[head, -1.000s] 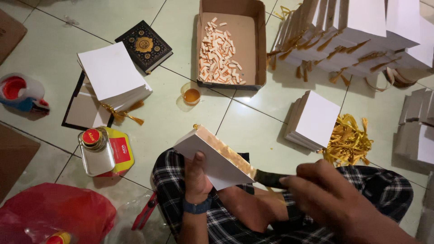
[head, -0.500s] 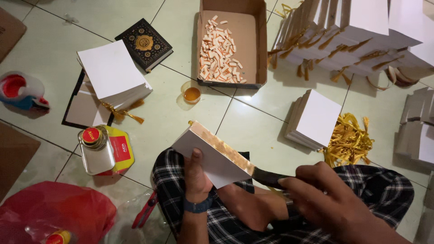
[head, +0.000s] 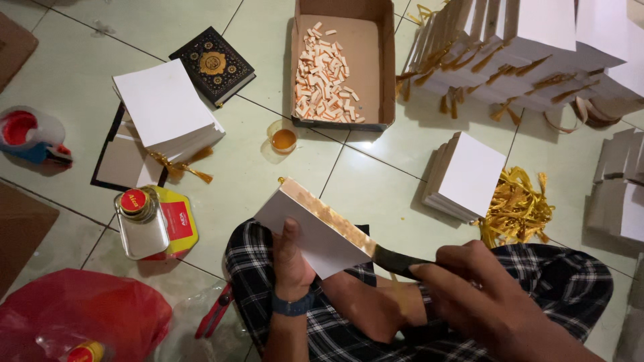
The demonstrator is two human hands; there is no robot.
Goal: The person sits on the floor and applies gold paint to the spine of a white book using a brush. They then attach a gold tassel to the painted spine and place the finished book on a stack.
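Gripping a white book block (head: 315, 231) from below, the left hand (head: 292, 258) props it tilted on the person's lap, thumb pressed on its white face, its glue-stained spine edge turned up. The right hand (head: 479, 285) is closed around a dark-handled tool (head: 396, 260) whose tip meets the lower end of that spine. Both hands rest over legs in a black-and-white checked cloth (head: 537, 281), the person sitting on a pale tiled floor (head: 376, 188) crossed by dark grout lines.

Just left of the lap stands a metal glue can (head: 142, 224) with a red cap, against a yellow pack; red-handled cutters (head: 215, 312) lie beside a red plastic bag (head: 80, 312). A small cup of amber liquid (head: 284, 139) sits ahead on the floor, near a cardboard box (head: 376, 60) holding small pale strips. Further left lie a stack of white blocks with gold tassels (head: 168, 110), a dark ornate book (head: 212, 65) and a tape dispenser (head: 30, 134). To the right, another white stack (head: 469, 177) stands beside a heap of gold ribbon (head: 516, 208), with long rows of blocks (head: 537, 33) behind.
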